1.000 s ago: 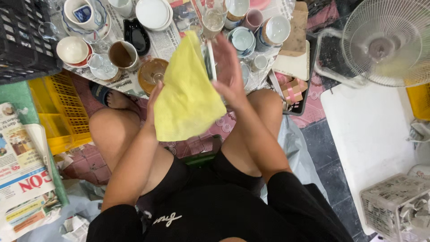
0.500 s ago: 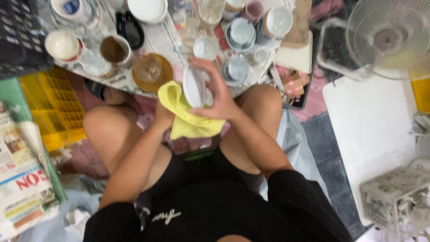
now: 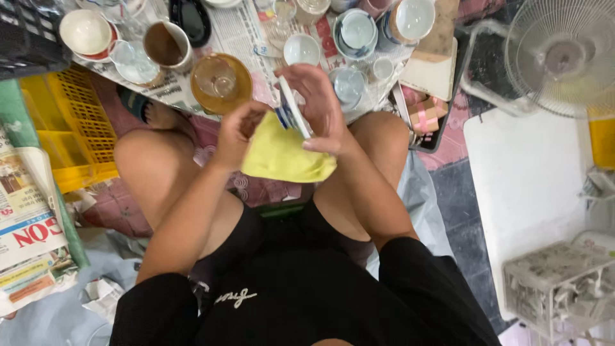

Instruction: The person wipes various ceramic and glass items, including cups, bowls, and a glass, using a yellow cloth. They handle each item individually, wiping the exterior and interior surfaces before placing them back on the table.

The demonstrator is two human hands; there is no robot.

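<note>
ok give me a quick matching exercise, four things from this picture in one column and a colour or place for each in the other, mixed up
Things:
1. cloth
2. crate
3. fan
4. small dish

Colour or place:
A. held on edge in the right hand
B. top right of the view, white
C. yellow, bunched in the left hand
D. yellow, on the floor at the left, beside the knee

Pairs: 1-C, 2-D, 3-B, 4-A
</note>
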